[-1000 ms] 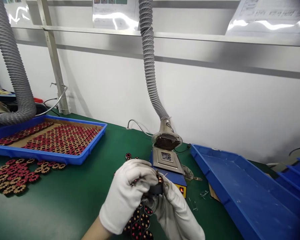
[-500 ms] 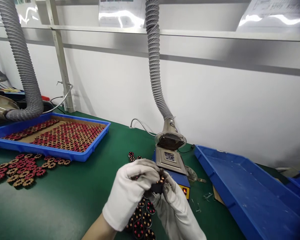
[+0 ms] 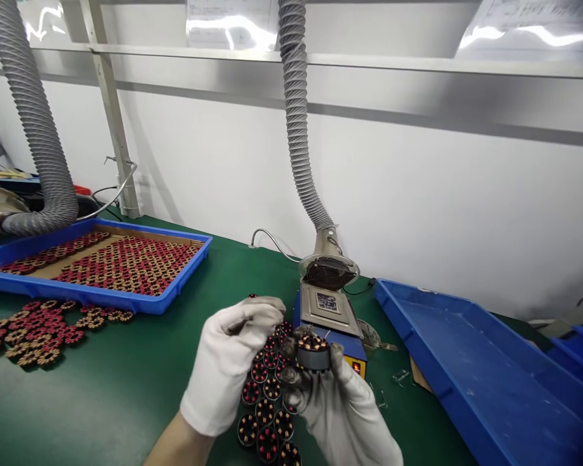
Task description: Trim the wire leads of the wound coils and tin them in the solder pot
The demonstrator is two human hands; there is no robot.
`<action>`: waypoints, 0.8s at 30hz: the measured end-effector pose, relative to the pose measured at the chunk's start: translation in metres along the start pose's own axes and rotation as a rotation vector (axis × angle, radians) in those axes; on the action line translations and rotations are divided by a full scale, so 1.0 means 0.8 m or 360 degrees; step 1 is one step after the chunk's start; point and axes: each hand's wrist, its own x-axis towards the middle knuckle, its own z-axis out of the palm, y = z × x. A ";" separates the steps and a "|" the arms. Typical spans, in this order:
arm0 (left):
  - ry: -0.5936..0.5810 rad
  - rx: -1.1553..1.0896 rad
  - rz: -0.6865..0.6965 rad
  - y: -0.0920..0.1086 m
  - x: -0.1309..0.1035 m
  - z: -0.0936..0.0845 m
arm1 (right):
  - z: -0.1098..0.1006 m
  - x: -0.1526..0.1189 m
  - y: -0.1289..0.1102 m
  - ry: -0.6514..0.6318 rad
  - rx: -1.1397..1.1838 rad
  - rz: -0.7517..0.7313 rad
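Observation:
My right hand [image 3: 337, 404], in a white glove with blackened fingertips, grips a round dark part [image 3: 313, 353] with copper-coloured windings on top. Left of it, my left hand [image 3: 236, 356], also gloved in white, is raised with its fingers pressed together; what they hold, if anything, is too small to tell. Between and below the hands lie several round black-rimmed parts [image 3: 265, 411] with red or copper windings. Just behind my right hand stands a blue device with a metal plate [image 3: 329, 307] on top.
A blue tray [image 3: 162, 302] of red and tan ring parts sits at the left, with loose ring parts [image 3: 34, 333] before it. A blue tray [image 3: 490, 362] stands at the right. A ducted hood [image 3: 328, 268] hangs over the device.
My left hand has moved left, away from the dark part. My right hand still grips that part, which now shows more fully. The view has shifted slightly.

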 end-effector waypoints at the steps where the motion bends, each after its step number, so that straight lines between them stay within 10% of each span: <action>1: -0.0053 0.0114 0.0014 0.003 0.000 -0.001 | 0.001 0.000 -0.001 -0.0050 0.0017 -0.0003; 6: -0.0532 0.0620 0.0142 0.010 -0.003 0.003 | 0.004 0.007 -0.003 -0.0080 0.0028 -0.0091; 16: -0.0023 -0.0029 -0.0130 -0.004 0.003 -0.005 | 0.004 -0.002 0.002 -0.0080 0.0068 0.0071; 24: -0.0477 0.0129 -0.0311 0.022 0.003 0.000 | 0.005 0.000 0.000 0.0017 0.0050 -0.0057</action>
